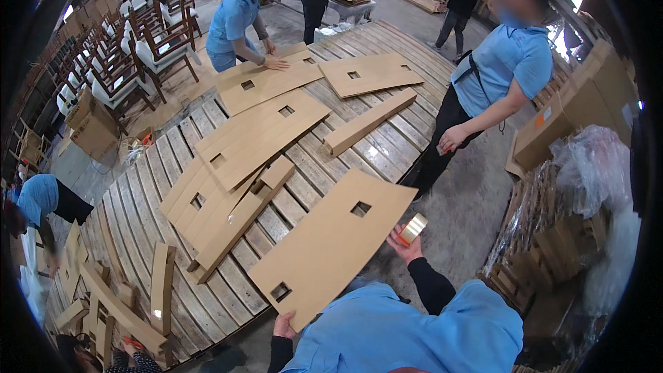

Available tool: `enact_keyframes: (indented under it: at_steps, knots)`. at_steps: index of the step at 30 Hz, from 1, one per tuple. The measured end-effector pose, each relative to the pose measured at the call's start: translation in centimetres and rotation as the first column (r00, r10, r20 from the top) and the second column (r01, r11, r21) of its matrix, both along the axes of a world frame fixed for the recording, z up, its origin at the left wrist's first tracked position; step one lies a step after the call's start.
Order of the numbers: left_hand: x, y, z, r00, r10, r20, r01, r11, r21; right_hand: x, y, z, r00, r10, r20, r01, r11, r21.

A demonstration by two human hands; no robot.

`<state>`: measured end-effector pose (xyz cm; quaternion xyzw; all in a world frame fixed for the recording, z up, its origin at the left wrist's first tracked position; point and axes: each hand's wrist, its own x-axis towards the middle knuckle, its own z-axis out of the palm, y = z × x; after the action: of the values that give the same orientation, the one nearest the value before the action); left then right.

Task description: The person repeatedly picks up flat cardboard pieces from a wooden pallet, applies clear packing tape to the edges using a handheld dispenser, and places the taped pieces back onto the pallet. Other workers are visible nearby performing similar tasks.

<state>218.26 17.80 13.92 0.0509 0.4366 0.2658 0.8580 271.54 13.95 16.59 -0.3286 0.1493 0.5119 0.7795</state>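
A flat cardboard sheet (pixel 324 249) with two square cut-outs is tilted up in front of me, its far side over the slatted table (pixel 242 297). The fingers of my left hand (pixel 284 324) are closed on its near left corner. At the sheet's right edge, my right hand (pixel 407 249) is closed round a tape dispenser (pixel 413 229) with a roll of shiny tape and a red-orange part. Whether the right fingers also touch the sheet, I cannot tell. Beyond it, another cut-out cardboard sheet (pixel 266 135) overlaps more sheets, next to a folded cardboard strip (pixel 248 217).
A person in blue (pixel 504 62) stands at the table's right side; another person (pixel 235 21) rests hands on a far sheet. More people work at the left edge. Cardboard strips (pixel 124 304) lie at the table's left end. Large cartons (pixel 580 110) and plastic-wrapped stacks stand at right.
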Motion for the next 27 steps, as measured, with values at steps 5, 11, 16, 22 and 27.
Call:
enact_keyframes:
  at_steps: [5, 11, 16, 22, 27]
  knots:
    - [0.9, -1.0, -3.2, 0.973, -0.022, -0.23, 0.004, 0.997, -0.081, 0.6, 0.6, -3.2, 0.974, 0.221, 0.046, -0.184, 0.895, -0.406]
    - [3.0, 2.5, -3.4, 0.922, -0.012, -0.388, 0.063, 0.991, 0.118, 1.5, 2.8, -7.2, 0.923, 0.346, 0.169, -0.312, 0.929, -0.198]
    - [2.4, 3.2, -5.3, 0.751, 0.068, -0.656, 0.015, 0.993, 0.121, 1.6, 7.1, -3.1, 0.886, 0.447, 0.119, -0.463, 0.861, 0.21]
    - [4.6, 2.6, -7.4, 0.82, -0.045, -0.57, 0.029, 0.999, -0.037, 4.3, 6.5, -6.8, 0.832, 0.551, 0.056, -0.543, 0.831, -0.119]
    - [7.5, 2.4, -7.5, 0.747, -0.09, -0.659, 0.081, 0.996, -0.044, 2.0, 11.4, -4.4, 0.824, 0.55, 0.14, -0.414, 0.751, -0.514]
